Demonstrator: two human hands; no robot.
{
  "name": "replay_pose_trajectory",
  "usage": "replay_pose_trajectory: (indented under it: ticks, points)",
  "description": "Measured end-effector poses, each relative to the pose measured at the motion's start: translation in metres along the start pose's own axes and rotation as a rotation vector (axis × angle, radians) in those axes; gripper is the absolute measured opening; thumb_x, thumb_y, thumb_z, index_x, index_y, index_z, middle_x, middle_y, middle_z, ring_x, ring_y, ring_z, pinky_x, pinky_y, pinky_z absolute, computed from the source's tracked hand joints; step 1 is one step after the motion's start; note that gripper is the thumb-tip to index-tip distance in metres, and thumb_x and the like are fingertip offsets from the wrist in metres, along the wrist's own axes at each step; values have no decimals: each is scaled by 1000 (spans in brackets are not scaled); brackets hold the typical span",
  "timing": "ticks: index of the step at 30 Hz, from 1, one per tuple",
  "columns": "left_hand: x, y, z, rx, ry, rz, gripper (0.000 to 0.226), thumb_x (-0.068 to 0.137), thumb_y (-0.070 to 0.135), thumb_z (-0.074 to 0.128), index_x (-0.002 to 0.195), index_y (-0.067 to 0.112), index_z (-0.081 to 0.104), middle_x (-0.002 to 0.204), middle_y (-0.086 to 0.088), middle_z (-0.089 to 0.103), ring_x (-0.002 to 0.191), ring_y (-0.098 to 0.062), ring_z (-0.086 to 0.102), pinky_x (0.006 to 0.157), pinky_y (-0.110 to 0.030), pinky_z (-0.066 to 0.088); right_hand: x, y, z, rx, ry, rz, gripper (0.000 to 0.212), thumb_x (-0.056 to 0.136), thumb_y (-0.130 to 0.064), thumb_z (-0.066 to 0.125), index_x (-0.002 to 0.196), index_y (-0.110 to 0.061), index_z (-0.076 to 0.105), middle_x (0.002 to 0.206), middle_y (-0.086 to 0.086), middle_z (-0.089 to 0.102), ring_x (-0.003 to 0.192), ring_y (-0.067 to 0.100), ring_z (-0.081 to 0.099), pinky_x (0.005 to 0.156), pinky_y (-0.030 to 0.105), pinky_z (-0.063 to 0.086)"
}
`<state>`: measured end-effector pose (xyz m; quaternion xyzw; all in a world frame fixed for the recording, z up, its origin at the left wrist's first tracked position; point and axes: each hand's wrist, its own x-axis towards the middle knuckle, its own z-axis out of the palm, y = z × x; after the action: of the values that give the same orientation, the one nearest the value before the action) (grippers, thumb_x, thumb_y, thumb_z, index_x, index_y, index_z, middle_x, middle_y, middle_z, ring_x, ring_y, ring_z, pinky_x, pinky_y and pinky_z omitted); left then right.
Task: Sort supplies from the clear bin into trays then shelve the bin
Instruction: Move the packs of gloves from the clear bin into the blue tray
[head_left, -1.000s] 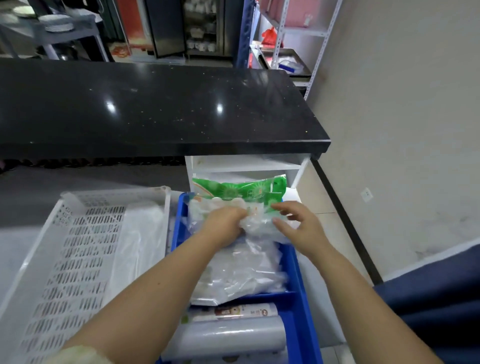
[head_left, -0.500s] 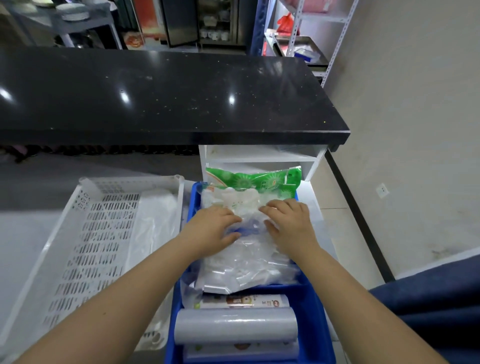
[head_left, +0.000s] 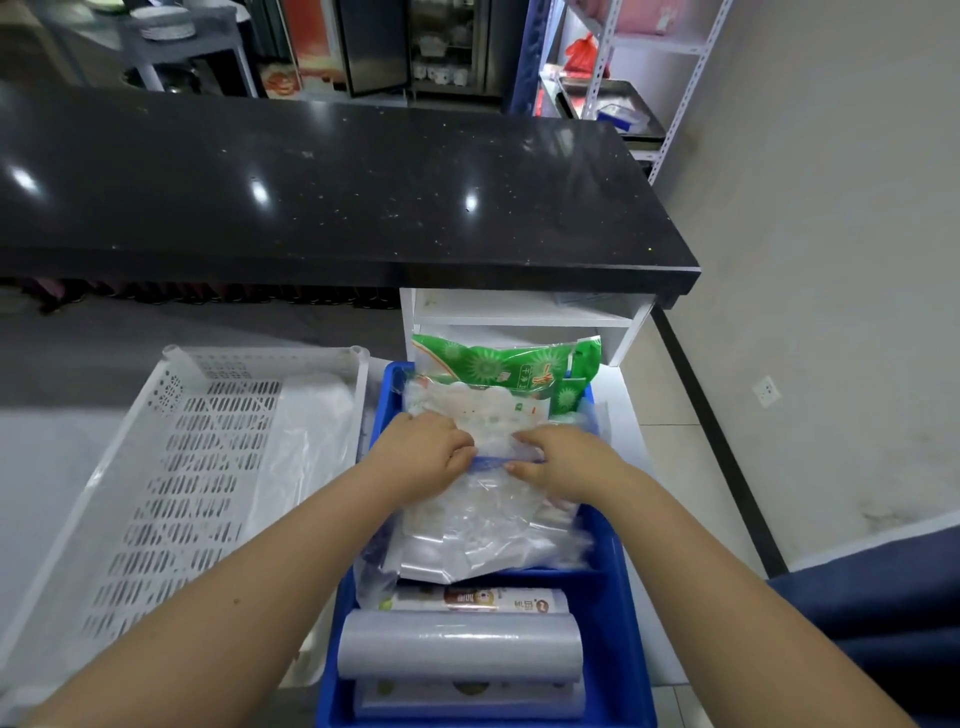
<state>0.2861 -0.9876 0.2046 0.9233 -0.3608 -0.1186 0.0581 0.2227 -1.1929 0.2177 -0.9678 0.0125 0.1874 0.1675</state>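
- Both hands reach into the far half of the blue tray (head_left: 613, 613), onto a stack of clear bags (head_left: 483, 530) lying there.
- The left hand (head_left: 421, 457) presses its curled fingers down on the left part of the bags' top edge, at a blue strip (head_left: 493, 460) (a zip seal, by the look of it).
- The right hand (head_left: 566, 462) lies flat-fingered on the right part of the same edge, thumb under the strip; the two hands are close, fingertips apart.
- Whether either hand actually pinches the plastic, I cannot tell.
- A green packet (head_left: 509, 364) leans at the tray's far edge, just beyond the hands.
- Three rolls (head_left: 460, 649) fill the tray's near compartment, behind a divider.
- A white slotted tray (head_left: 171, 483) sits just left of the blue one, with a clear sheet (head_left: 306, 441) along its right side.
- The black counter (head_left: 322, 192) overhangs a white shelf (head_left: 519, 312) past both trays.
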Motion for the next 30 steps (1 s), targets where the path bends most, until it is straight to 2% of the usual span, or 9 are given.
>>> replay_pose_trajectory:
  ticks: [1, 4, 7, 9, 15, 20, 25, 30]
  points:
    - [-2, 0, -4, 4, 36, -11, 38, 97, 41, 30, 111, 29, 64, 108, 4, 62, 103, -20, 54, 81, -38, 37, -4, 0, -6, 1, 59, -34, 51, 86, -54, 56, 132, -31, 51, 138, -4, 54, 123, 20, 49, 99, 36, 40]
    - [-7, 1, -18, 12, 162, -57, 39, 97, 45, 34, 125, 31, 58, 124, 6, 59, 117, -20, 48, 95, -43, 37, -14, -3, -22, 29, 323, -168, 41, 87, -41, 62, 126, -29, 57, 129, -4, 61, 119, 21, 51, 99, 38, 40]
    - [-12, 1, -31, 51, 265, -127, 37, 95, 45, 41, 126, 30, 56, 126, 5, 59, 119, -21, 47, 94, -40, 36, -16, -16, -32, 20, 538, -249, 32, 86, -31, 65, 115, -19, 66, 114, 1, 68, 107, 25, 57, 93, 39, 43]
    - [-17, 2, -37, 63, 315, -198, 35, 94, 40, 45, 125, 29, 57, 126, 5, 59, 118, -22, 48, 94, -39, 35, -11, -28, -37, -9, 587, -292, 30, 84, -32, 66, 110, -17, 69, 108, 1, 70, 102, 26, 59, 89, 41, 45]
    - [-53, -1, -48, 37, 473, -427, 31, 87, 29, 54, 116, 22, 63, 111, -1, 64, 107, -26, 52, 91, -41, 33, 15, -83, -36, -46, 529, -466, 30, 80, -26, 68, 109, -16, 70, 102, 5, 70, 96, 32, 58, 83, 43, 45]
    - [-125, -33, -51, 20, 489, -627, 36, 88, 34, 54, 122, 27, 59, 119, 3, 61, 115, -24, 50, 98, -41, 30, 20, -154, -15, -33, 469, -624, 30, 81, -25, 69, 110, -16, 69, 104, 5, 68, 100, 31, 56, 88, 41, 40]
    - [-239, -79, -48, 23, 546, -866, 38, 87, 35, 56, 124, 29, 57, 124, 3, 60, 118, -24, 48, 98, -41, 30, 1, -265, 15, -83, 379, -870, 34, 84, -31, 66, 117, -21, 64, 114, 0, 66, 109, 27, 54, 93, 42, 40]
    - [-381, -127, -36, 8, 604, -1106, 38, 89, 37, 53, 126, 30, 55, 128, 4, 58, 120, -23, 46, 100, -43, 31, -34, -403, 64, -91, 347, -1083, 34, 82, -29, 69, 115, -20, 65, 114, 2, 67, 107, 29, 56, 89, 44, 43]
